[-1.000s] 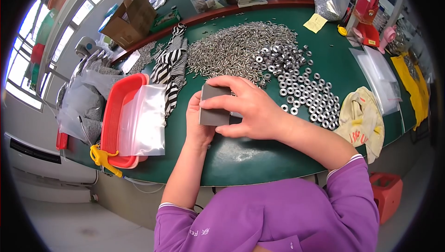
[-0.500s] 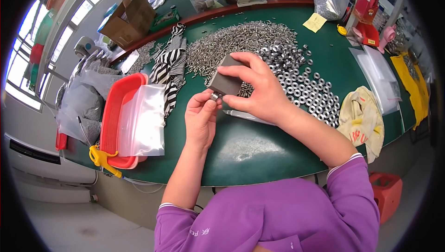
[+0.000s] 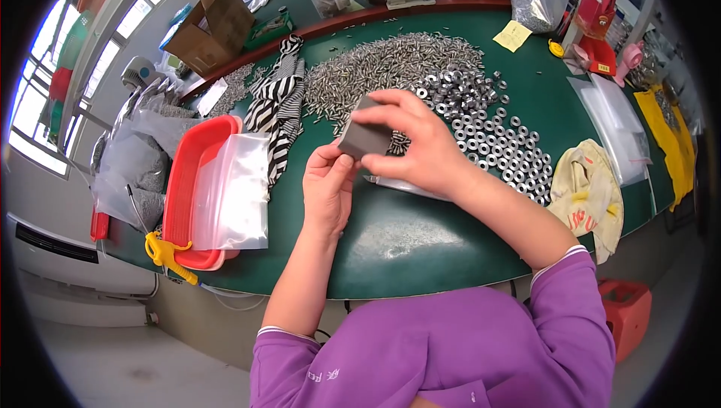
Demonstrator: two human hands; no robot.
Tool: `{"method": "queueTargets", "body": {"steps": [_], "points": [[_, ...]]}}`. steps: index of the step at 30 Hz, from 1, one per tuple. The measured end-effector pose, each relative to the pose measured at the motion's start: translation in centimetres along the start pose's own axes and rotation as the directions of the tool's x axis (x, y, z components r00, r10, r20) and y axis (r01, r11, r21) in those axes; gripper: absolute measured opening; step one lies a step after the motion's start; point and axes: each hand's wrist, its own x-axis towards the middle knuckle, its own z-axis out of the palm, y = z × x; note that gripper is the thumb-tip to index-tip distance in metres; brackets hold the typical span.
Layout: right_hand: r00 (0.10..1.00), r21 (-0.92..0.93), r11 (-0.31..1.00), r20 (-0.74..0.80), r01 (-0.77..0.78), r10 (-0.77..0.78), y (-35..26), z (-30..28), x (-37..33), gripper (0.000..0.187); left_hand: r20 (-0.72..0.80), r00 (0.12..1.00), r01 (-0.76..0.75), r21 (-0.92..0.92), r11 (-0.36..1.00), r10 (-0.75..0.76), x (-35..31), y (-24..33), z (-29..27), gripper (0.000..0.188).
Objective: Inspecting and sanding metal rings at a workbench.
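My right hand [image 3: 429,144] grips a dark grey rectangular block [image 3: 365,138], fingers over its top and thumb at its lower side. Close against the block's lower left end is my left hand [image 3: 328,192], thumb and forefinger pinched together. The small metal part in that pinch is now hidden by fingers and block. A slim silver tool [image 3: 405,186] lies on the table beneath my right hand, partly covered. Just beyond the hands spreads a heap of small metal pins [image 3: 383,64]. To its right are many metal rings [image 3: 492,141], some piled and others lying flat.
On the left stand a red plastic basket [image 3: 177,198] with clear bags over it and a yellow air gun [image 3: 164,252]. A striped cloth [image 3: 275,100] lies beside the pins. At right are a stained pale glove [image 3: 586,190] and clear plastic bags [image 3: 612,119]. A cardboard box [image 3: 210,31] stands behind.
The small metal part between the left fingertips was visible below the block and is now out of sight. The left fingertips have moved up closer against the block.
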Motion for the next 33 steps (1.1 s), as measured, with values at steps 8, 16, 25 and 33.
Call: {"method": "queueTargets", "body": {"steps": [8,16,25,33], "points": [[1.000,0.007,1.000,-0.024,-0.017,0.017,0.4,-0.5,0.4,0.049,0.044,0.999,0.025,-0.050,0.998,-0.023,-0.1,0.4,0.7,0.014],[0.998,0.057,0.997,-0.017,-0.057,0.059,0.1,-0.5,0.1,0.051,0.043,0.999,0.035,-0.126,0.991,-0.030,-0.1,0.6,0.3,0.016],[0.997,0.093,0.995,0.070,0.036,-0.043,-1.6,0.1,-0.6,0.050,0.048,0.999,0.026,-0.070,0.997,-0.022,0.1,0.1,0.1,0.019],[0.999,0.022,0.999,0.046,0.024,-0.025,-0.8,-0.1,-0.1,0.049,0.047,0.999,-0.009,-0.011,1.000,0.009,0.0,-0.1,-0.3,0.019]]}}
